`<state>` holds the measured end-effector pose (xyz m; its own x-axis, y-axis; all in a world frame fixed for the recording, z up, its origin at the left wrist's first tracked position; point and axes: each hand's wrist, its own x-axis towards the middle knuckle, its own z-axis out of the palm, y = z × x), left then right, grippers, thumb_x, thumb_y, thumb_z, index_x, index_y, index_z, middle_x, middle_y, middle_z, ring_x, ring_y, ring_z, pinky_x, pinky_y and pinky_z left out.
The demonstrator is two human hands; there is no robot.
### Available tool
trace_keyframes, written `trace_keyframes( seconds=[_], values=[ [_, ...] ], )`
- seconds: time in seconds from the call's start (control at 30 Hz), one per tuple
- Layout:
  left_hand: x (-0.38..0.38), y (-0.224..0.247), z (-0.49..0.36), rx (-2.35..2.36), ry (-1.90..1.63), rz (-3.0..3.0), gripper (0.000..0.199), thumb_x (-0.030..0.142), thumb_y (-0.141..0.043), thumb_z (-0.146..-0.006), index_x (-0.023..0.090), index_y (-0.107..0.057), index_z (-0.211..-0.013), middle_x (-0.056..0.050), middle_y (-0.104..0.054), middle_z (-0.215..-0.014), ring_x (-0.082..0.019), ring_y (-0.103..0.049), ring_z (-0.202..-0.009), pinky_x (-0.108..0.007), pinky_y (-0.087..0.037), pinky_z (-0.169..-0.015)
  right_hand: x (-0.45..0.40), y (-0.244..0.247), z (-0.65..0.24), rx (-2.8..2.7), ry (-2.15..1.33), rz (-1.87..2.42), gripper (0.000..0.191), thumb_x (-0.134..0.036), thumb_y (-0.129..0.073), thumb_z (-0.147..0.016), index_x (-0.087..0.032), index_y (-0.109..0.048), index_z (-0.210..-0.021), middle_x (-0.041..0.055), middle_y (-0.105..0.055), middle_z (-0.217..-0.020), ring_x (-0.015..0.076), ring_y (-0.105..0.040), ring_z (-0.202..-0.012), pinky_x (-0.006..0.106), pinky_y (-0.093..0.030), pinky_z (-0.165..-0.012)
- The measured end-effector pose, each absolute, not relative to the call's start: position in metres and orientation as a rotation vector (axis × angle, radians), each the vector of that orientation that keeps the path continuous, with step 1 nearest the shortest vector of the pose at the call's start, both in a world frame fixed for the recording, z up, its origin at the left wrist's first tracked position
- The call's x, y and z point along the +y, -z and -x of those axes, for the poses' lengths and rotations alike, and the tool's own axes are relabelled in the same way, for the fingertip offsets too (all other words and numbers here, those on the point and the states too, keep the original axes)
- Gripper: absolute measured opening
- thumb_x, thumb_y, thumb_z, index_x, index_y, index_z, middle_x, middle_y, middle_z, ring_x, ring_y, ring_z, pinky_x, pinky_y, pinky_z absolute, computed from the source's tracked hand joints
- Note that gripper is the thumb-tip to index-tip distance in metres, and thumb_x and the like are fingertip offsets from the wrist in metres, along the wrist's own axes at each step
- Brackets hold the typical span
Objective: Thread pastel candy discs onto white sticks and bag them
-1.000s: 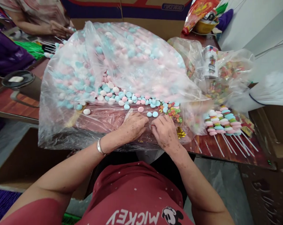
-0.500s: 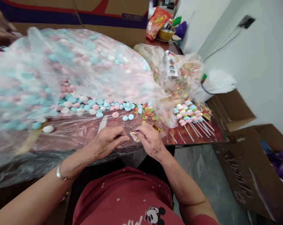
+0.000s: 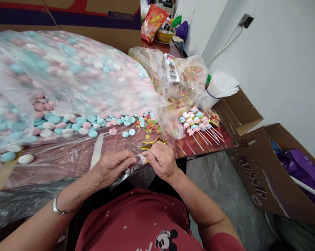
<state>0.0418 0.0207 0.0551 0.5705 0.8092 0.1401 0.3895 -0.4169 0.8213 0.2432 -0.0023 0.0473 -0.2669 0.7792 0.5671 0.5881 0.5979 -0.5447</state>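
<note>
Over the table's front edge, my left hand (image 3: 117,165) is closed in a pinch on a clear wrapper. Close to its right, my right hand (image 3: 161,158) is closed on the same small printed wrapper (image 3: 143,158), which shows white with coloured marks between my fingertips. Gold foil pieces (image 3: 147,144) lie just beyond my right hand. Loose pink, blue and white candies (image 3: 93,133) spread across the plastic-covered table (image 3: 76,148), with small coloured rings (image 3: 152,126) beside them. Candy skewers (image 3: 195,120) on white sticks lie to the right.
A big clear bag of candies (image 3: 81,69) fills the left, before a large cardboard box (image 3: 94,33). Behind are a bag of rings (image 3: 192,75), a printed can (image 3: 171,68) and a cup of white sticks (image 3: 221,85). Open boxes (image 3: 256,174) stand at right.
My left hand's fingertips have come onto the clear wrapper. The view has shifted right, and the other person's hand at the upper left is out of view.
</note>
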Motion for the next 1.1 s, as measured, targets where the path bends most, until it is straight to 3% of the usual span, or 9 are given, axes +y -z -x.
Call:
trace_keyframes(
  seconds=[0.1,0.23,0.3,0.5,0.7,0.87,0.97,1.1],
  values=[
    [0.019,-0.054,-0.044,0.940,-0.710,-2.029,0.027,0.034,-0.049,-0.092,0.020,-0.065,-0.075,0.002,-0.059,-0.056,-0.010,-0.047,-0.047,-0.020,-0.037,-0.049,-0.003,-0.051,-0.273,-1.851,-0.155,1.204,0.024,-0.039,-0.046,-0.096,-0.020,-0.060,-0.093,0.0067,-0.063,-0.084,0.0197,-0.057,-0.081,0.034,-0.047,-0.073],
    [0.018,-0.053,-0.046,0.918,-0.712,-1.985,0.027,0.035,-0.050,-0.092,0.020,-0.067,-0.078,-0.002,-0.067,-0.063,-0.013,-0.056,-0.053,-0.021,-0.042,-0.052,0.005,-0.046,-0.347,-1.599,0.279,1.658,0.030,-0.032,-0.041,-0.097,-0.016,-0.058,-0.116,0.0154,-0.064,-0.106,0.0253,-0.057,-0.096,0.040,-0.046,-0.084],
    [0.017,-0.052,-0.047,0.915,-0.722,-1.958,0.026,0.035,-0.052,-0.091,0.019,-0.068,-0.078,-0.004,-0.069,-0.066,-0.014,-0.059,-0.056,-0.022,-0.044,-0.054,0.010,-0.039,-0.381,-1.649,0.397,1.881,0.030,-0.028,-0.041,-0.096,-0.014,-0.061,-0.113,0.0167,-0.066,-0.107,0.0272,-0.055,-0.094,0.042,-0.043,-0.087],
    [0.014,-0.047,-0.048,0.953,-0.698,-1.914,0.025,0.034,-0.054,-0.090,0.019,-0.070,-0.079,-0.003,-0.070,-0.068,-0.012,-0.058,-0.057,-0.021,-0.044,-0.054,0.018,-0.014,-0.413,-1.888,0.524,2.198,0.025,-0.023,-0.045,-0.091,-0.012,-0.068,-0.090,0.0158,-0.068,-0.084,0.0279,-0.051,-0.082,0.039,-0.040,-0.076],
    [0.013,-0.048,-0.042,0.996,-0.700,-1.810,0.028,0.037,-0.054,-0.090,0.017,-0.070,-0.078,-0.004,-0.071,-0.069,-0.012,-0.057,-0.056,-0.021,-0.044,-0.053,0.018,-0.014,-0.425,-1.780,0.590,2.040,0.033,-0.021,-0.038,-0.094,-0.017,-0.066,-0.078,0.0108,-0.064,-0.073,0.0234,-0.054,-0.071,0.035,-0.039,-0.066],
    [0.014,-0.044,-0.034,1.008,-0.687,-1.727,0.031,0.038,-0.052,-0.092,0.016,-0.069,-0.079,-0.003,-0.069,-0.070,-0.011,-0.055,-0.057,-0.020,-0.043,-0.054,-0.006,-0.039,-0.423,-1.673,0.579,1.526,0.020,-0.030,-0.053,-0.095,-0.022,-0.071,-0.096,0.0078,-0.067,-0.074,0.0190,-0.061,-0.069,0.031,-0.043,-0.061],
    [0.014,-0.041,-0.032,0.968,-0.693,-1.698,0.030,0.035,-0.052,-0.092,0.015,-0.069,-0.076,-0.003,-0.069,-0.070,-0.011,-0.056,-0.060,-0.021,-0.043,-0.058,-0.021,-0.059,-0.397,-1.815,0.419,1.359,0.018,-0.020,-0.063,-0.090,-0.026,-0.071,-0.104,0.0048,-0.069,-0.080,0.0175,-0.062,-0.070,0.031,-0.045,-0.064],
    [0.014,-0.039,-0.031,0.916,-0.706,-1.632,0.029,0.033,-0.053,-0.092,0.015,-0.068,-0.074,-0.003,-0.069,-0.069,-0.011,-0.057,-0.061,-0.021,-0.043,-0.059,-0.026,-0.071,-0.361,-1.990,0.249,1.236,0.023,-0.016,-0.062,-0.089,-0.027,-0.070,-0.108,0.0026,-0.070,-0.083,0.0174,-0.059,-0.067,0.036,-0.046,-0.068]
  ],
)
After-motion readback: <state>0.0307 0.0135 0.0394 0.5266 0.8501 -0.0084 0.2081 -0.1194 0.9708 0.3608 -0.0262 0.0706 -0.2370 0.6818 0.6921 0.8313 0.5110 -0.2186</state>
